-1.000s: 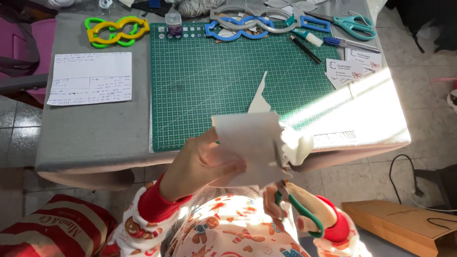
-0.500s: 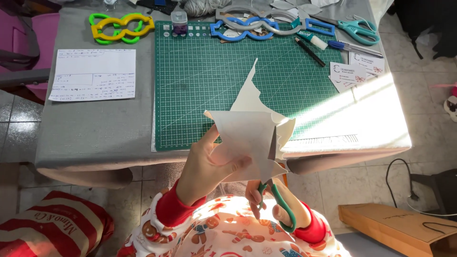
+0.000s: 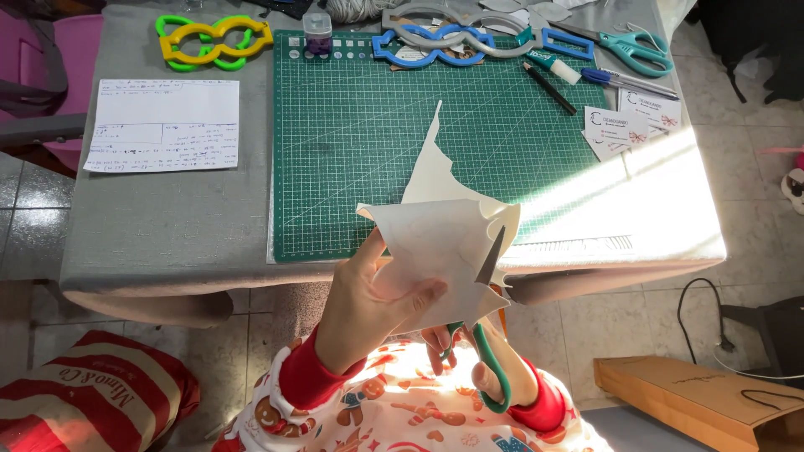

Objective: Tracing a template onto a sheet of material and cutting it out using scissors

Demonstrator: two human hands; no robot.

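My left hand [image 3: 368,305] holds a white sheet of paper [image 3: 440,238] up in front of my chest, thumb on its face. A pointed strip of the sheet sticks up over the green cutting mat [image 3: 368,142]. My right hand [image 3: 490,360] grips green-handled scissors [image 3: 486,335] below the sheet; their blades are open and reach into the paper's right edge. Both sleeves are red.
The grey table [image 3: 167,226] carries a written white sheet [image 3: 163,125], yellow and green templates [image 3: 213,38], blue and grey templates [image 3: 444,38], a second pair of teal scissors [image 3: 628,46], pens and small cards [image 3: 628,125]. A cardboard box [image 3: 703,402] lies on the tiled floor at right.
The paper has been turned and lowered slightly in my left hand. The scissors have come up from below and their blades now bite into the sheet's right edge.
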